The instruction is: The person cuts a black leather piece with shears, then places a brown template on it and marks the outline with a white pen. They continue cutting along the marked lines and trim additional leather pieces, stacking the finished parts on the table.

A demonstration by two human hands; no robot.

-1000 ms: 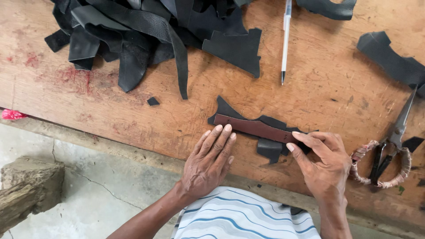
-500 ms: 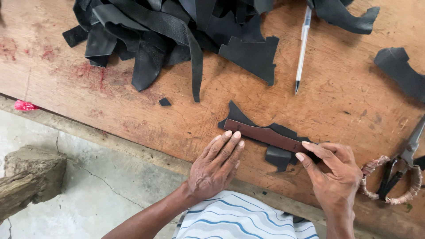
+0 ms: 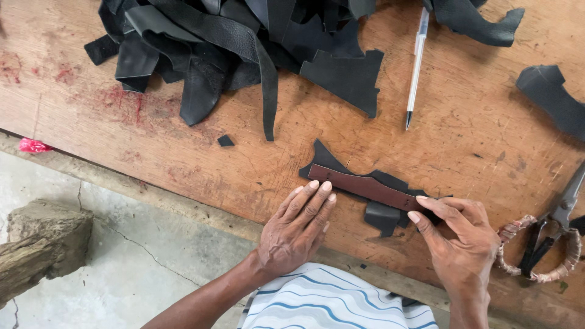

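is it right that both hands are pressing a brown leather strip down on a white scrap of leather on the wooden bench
Not quite: in the head view the scrap under the brown leather strip is black, not white. The rest holds: the left hand presses near the strip's left end, the right hand holds its right end, and it all lies on the wooden bench.

Strap (image 3: 365,187) on scrap (image 3: 384,213), pen (image 3: 415,67) behind

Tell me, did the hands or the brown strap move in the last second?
Hardly. The left hand still presses flat on one end of the brown strap, and the right hand still pinches the other end. The strap stays on the black leather piece. Only the camera shifted, so the pen, scissors and scrap pile sit differently in view.
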